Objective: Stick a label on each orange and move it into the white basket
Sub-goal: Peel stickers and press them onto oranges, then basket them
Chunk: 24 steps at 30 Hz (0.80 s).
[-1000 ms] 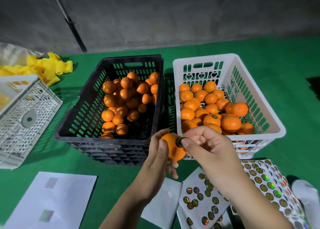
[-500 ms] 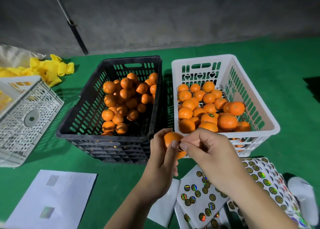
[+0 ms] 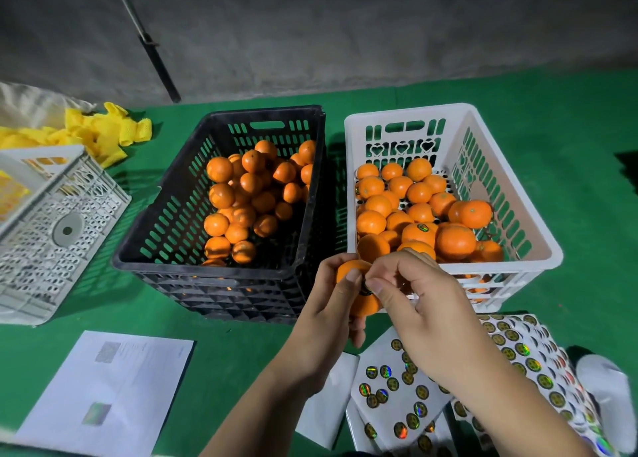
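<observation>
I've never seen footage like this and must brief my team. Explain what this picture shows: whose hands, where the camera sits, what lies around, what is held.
No machine here: a person wears a camera on the head, looking down at their own bare hands. The left hand holds a small round orange; the right hand pinches a dark round sticker label against it. On the green surface stand a black slotted plastic crate of oranges and a white plastic basket of oranges. Sheets of shiny round stickers lie below.

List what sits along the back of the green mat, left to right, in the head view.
Yellow cloths → grey perforated crate → black basket of unlabelled oranges → white basket of labelled oranges.
</observation>
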{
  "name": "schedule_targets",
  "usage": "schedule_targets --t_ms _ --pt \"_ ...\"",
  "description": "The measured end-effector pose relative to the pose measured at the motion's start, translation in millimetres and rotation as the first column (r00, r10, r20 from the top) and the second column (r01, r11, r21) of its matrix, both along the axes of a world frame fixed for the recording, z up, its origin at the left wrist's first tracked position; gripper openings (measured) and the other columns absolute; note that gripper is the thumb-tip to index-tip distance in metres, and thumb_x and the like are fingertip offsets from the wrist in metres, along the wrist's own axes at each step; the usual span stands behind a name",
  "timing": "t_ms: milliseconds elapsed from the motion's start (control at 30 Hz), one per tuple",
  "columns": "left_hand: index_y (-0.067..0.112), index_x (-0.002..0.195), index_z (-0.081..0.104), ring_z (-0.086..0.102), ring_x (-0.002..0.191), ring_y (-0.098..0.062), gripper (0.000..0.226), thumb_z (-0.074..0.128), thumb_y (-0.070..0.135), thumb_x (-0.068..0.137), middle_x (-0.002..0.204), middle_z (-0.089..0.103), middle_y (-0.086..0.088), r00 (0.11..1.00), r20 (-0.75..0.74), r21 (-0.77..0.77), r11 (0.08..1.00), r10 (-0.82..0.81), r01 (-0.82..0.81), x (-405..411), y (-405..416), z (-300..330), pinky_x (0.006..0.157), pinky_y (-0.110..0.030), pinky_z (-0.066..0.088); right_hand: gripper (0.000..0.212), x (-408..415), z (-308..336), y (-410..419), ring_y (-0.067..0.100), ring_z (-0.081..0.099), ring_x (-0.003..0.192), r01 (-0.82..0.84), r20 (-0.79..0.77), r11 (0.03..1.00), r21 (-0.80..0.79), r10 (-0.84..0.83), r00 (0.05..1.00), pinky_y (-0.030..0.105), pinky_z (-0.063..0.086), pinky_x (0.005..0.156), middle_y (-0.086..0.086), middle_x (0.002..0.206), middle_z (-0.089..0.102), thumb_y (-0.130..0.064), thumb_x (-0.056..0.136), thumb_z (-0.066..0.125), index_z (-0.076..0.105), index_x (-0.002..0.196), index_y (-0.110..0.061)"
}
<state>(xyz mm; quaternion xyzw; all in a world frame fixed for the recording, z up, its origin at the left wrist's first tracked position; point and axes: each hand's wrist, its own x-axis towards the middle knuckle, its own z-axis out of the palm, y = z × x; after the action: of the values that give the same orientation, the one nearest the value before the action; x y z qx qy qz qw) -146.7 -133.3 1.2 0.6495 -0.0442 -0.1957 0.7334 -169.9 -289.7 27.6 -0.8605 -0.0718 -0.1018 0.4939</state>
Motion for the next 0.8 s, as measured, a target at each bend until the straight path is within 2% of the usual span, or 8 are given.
schedule_targets --t_ms 233,333,467,600,667,733,767,800 --pt "0.032 0.123 0.055 0.045 0.063 -0.015 0.027 0.046 0.048 0.103 0.074 0.049 -0.005 0.999 0.03 0.034 0.999 0.028 -0.029 3.9 -6.2 -6.8 0.055 -0.03 0.041 0.013 3.2 -8.0 -3.9 0.009 0.045 0.113 0.037 -0.109 0.992 0.117 -0.025 0.994 0.011 0.034 0.092 -0.01 0.105 0.041 -0.028 0.097 0.066 0.067 0.093 -0.04" --pt "0.032 0.123 0.056 0.046 0.062 -0.014 0.029 0.047 0.049 0.101 0.078 0.05 -0.008 1.0 0.017 0.023 1.0 0.004 -0.005 6.2 -7.8 -7.4 0.055 -0.029 0.041 0.018 2.2 -9.0 -3.2 0.007 0.05 0.109 0.021 -0.133 0.975 0.219 0.008 0.991 0.007 0.035 0.089 -0.013 0.104 0.044 -0.025 0.099 0.065 0.066 0.094 -0.042" --pt "0.033 0.121 0.059 0.048 0.063 -0.015 0.023 0.047 0.045 0.106 0.079 0.054 -0.004 0.998 -0.022 0.035 0.998 0.059 -0.058 10.8 -4.6 -13.1 0.054 -0.029 0.042 0.01 3.7 -0.2 -8.0 0.005 0.054 0.091 -0.031 -0.049 0.906 0.422 0.057 0.997 0.01 0.042 0.079 0.003 0.101 0.051 -0.033 0.098 0.062 0.066 0.09 -0.035" --pt "0.036 0.127 0.054 0.05 0.062 -0.017 0.029 0.048 0.053 0.104 0.075 0.056 0.005 0.993 0.041 0.081 0.99 0.11 -0.113 7.7 6.5 -20.4 0.057 -0.03 0.045 0.009 11.5 5.8 -20.9 0.001 0.052 0.087 0.005 0.052 0.905 0.426 -0.03 0.998 0.01 0.042 0.077 0.008 0.103 0.052 -0.04 0.094 0.062 0.067 0.1 -0.038" --pt "0.034 0.131 0.051 0.051 0.061 -0.018 0.036 0.047 0.052 0.1 0.077 0.057 0.003 0.989 0.082 0.078 0.989 0.122 -0.128 4.5 6.2 -19.3 0.057 -0.03 0.046 0.031 14.1 -2.1 -18.2 0.002 0.058 0.097 0.039 -0.04 0.905 0.423 -0.025 0.999 0.014 0.047 0.084 0.003 0.112 0.055 -0.047 0.09 0.068 0.065 0.12 -0.045" --pt "0.03 0.135 0.047 0.05 0.062 -0.02 0.04 0.044 0.05 0.1 0.081 0.057 0.001 0.985 0.124 0.042 0.992 0.117 -0.123 2.2 2.4 -15.6 0.057 -0.033 0.046 0.061 14.6 -12.9 -8.4 0.005 0.061 0.115 0.046 -0.188 0.89 0.454 0.045 0.981 0.027 0.052 0.095 -0.008 0.123 0.058 -0.058 0.081 0.076 0.052 0.137 -0.057" --pt "0.028 0.138 0.045 0.049 0.063 -0.019 0.043 0.042 0.049 0.101 0.084 0.057 0.0 0.985 0.141 0.024 0.994 0.1 -0.105 1.2 0.2 -12.5 0.059 -0.033 0.046 0.074 14.7 -17.9 -1.7 0.008 0.063 0.115 0.037 -0.253 0.866 0.498 0.105 0.962 0.032 0.052 0.098 -0.01 0.124 0.062 -0.065 0.075 0.08 0.044 0.141 -0.061" --pt "0.026 0.14 0.043 0.049 0.065 -0.018 0.045 0.039 0.05 0.102 0.087 0.058 -0.001 0.986 0.152 0.008 0.997 0.07 -0.072 0.2 -2.0 -9.5 0.061 -0.032 0.047 0.085 14.8 -22.7 4.4 0.016 0.068 0.106 0.031 -0.294 0.823 0.567 0.167 0.941 0.036 0.053 0.097 -0.005 0.119 0.066 -0.069 0.069 0.083 0.039 0.143 -0.062"
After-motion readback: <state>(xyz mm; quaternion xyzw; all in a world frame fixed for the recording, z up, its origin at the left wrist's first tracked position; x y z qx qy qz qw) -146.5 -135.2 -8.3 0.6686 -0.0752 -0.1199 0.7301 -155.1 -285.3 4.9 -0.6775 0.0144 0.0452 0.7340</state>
